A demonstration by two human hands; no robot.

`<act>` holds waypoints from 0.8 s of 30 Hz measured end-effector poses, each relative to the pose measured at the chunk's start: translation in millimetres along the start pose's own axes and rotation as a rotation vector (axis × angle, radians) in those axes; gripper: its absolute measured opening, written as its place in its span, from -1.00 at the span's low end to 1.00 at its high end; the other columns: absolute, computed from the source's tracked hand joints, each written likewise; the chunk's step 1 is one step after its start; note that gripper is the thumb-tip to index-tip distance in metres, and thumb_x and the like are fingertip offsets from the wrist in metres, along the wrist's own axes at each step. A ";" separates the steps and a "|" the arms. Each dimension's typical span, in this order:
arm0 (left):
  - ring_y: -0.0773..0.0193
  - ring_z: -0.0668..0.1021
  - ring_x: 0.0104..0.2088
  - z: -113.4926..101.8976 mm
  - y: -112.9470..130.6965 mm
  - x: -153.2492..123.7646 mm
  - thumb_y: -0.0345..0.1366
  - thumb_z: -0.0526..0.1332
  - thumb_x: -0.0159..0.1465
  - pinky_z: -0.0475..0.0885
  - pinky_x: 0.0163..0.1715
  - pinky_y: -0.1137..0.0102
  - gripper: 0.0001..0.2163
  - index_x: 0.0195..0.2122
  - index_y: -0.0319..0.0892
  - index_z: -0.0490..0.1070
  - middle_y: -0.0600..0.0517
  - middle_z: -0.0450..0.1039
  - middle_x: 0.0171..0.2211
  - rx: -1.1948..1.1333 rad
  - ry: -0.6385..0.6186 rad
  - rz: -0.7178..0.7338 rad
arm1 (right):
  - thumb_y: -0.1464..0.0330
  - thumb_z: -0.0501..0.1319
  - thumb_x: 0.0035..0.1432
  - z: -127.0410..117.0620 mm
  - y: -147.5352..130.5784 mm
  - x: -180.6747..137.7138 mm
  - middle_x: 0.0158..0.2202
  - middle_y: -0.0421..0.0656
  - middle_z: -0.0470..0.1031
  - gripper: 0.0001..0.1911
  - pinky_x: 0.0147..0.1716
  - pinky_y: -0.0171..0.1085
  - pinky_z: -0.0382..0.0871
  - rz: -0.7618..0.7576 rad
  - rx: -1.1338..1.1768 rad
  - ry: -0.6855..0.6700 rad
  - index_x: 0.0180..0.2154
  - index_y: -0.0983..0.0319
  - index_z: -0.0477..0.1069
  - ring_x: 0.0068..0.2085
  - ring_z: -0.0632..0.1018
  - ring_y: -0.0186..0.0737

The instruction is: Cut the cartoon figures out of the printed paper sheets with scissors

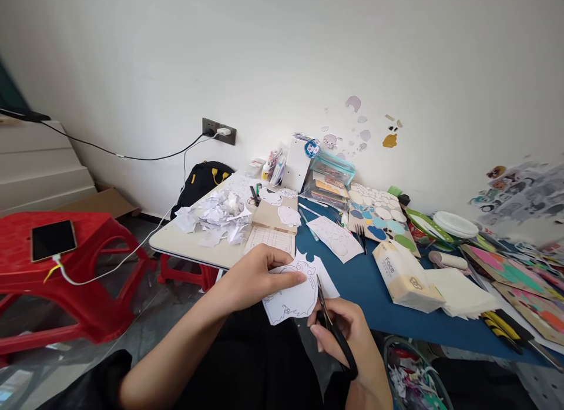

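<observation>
A sheet of white paper (286, 301) with a line drawing on it is pinched between the thumb and fingers of my left hand (259, 278). My right hand (346, 330) grips black-handled scissors (335, 333), fingers through the loops. The scissor blades point up and lie at the right part of the paper, beside the drawn outline. The paper's upper edge is cut into a jagged shape. Both hands are above my lap, in front of the table edge.
A heap of white paper scraps (218, 216) lies on the cream table (165, 241). On the blue table (348, 281) are another drawn sheet (335, 238), a tissue pack (405, 278) and a yellow-black utility knife (500, 330). A phone (53, 239) charges on a red stool (94, 225). A scrap bin (414, 375) stands below.
</observation>
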State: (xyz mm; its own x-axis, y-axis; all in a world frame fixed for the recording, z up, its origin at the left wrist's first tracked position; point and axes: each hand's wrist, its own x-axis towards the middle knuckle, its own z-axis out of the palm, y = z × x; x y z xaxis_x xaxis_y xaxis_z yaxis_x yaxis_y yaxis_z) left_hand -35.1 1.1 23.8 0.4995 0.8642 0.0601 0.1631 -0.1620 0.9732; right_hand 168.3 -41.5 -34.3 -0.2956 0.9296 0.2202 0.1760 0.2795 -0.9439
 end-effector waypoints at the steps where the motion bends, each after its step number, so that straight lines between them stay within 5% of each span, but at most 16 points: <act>1: 0.45 0.09 -0.60 -0.4 2.0 0.5 -0.14 0.21 0.15 -0.03 -0.64 0.49 -0.63 -0.65 -0.19 0.09 0.19 -0.02 -0.64 0.016 -0.007 -0.005 | 0.39 0.27 -0.02 -0.4 -1.4 0.0 -0.64 -0.26 0.31 -0.92 -0.61 -0.36 0.23 0.004 0.000 -0.012 -0.49 0.28 0.46 -0.65 0.34 -0.34; 5: 0.44 0.16 -0.59 -2.6 10.6 2.0 -0.13 0.18 0.17 0.04 -0.63 0.51 -0.69 -0.60 -0.21 0.21 0.16 0.09 -0.62 0.067 -0.037 -0.017 | 0.35 0.26 0.01 -3.1 -6.1 0.3 -0.61 -0.23 0.32 -0.87 -0.60 -0.35 0.20 0.025 -0.025 -0.062 -0.50 0.28 0.43 -0.62 0.34 -0.33; 13: 0.42 0.13 -0.58 -6.2 21.4 3.3 -0.13 0.18 0.17 0.00 -0.62 0.47 -0.65 -0.63 -0.19 0.11 0.17 0.00 -0.62 0.202 -0.048 0.011 | 0.31 0.26 0.04 -2.8 -12.7 1.1 -0.50 -0.17 0.41 -0.85 -0.57 -0.33 0.24 0.028 0.055 -0.065 -0.35 0.27 0.43 -0.59 0.33 -0.31; 24: 0.43 0.05 -0.58 -6.8 30.1 4.6 -0.17 0.18 0.17 -0.06 -0.63 0.45 -0.61 -0.65 -0.18 0.02 0.17 -0.10 -0.62 0.282 -0.063 0.046 | 0.38 0.24 0.00 -0.5 -3.2 -0.2 -0.62 -0.25 0.28 -0.91 -0.64 -0.32 0.18 -0.020 -0.058 0.040 -0.50 0.24 0.39 -0.66 0.31 -0.32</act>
State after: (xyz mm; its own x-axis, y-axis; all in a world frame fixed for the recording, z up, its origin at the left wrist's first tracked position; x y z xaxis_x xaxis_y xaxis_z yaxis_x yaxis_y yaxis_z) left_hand -33.7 3.4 54.9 0.5619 0.8233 0.0804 0.3648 -0.3338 0.8692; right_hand 168.3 -42.4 -31.2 -0.2624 0.9320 0.2498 0.2247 0.3108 -0.9235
